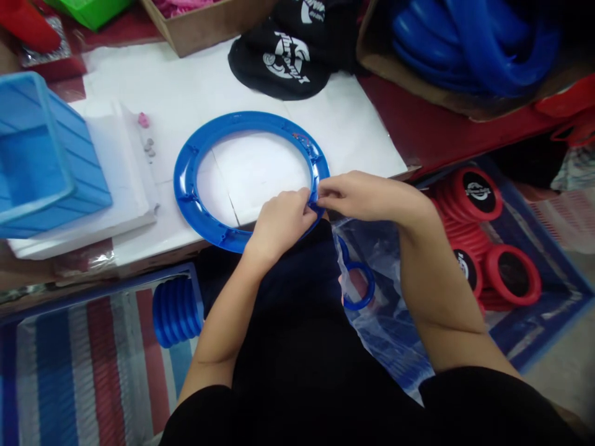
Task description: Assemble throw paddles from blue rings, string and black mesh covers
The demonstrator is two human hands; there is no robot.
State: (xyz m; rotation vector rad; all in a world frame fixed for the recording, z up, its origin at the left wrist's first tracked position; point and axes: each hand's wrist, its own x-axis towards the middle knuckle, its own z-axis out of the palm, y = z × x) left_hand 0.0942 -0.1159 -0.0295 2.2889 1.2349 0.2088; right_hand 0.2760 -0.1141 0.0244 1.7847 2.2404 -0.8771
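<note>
A large blue plastic ring lies on the white-covered table, its hollow, ribbed side facing up, with small wires at its upper right. My left hand is closed at the ring's lower right edge, fingertips pressed on the inner rim. My right hand is pinched at the ring's right side, close beside my left fingers. Whatever small part lies between the fingertips of either hand is too small to make out.
A light blue bin stands on white foam at the left. Black printed fabric and a box of blue rings lie beyond. Red rings fill a crate at lower right; stacked blue rings sit at lower left.
</note>
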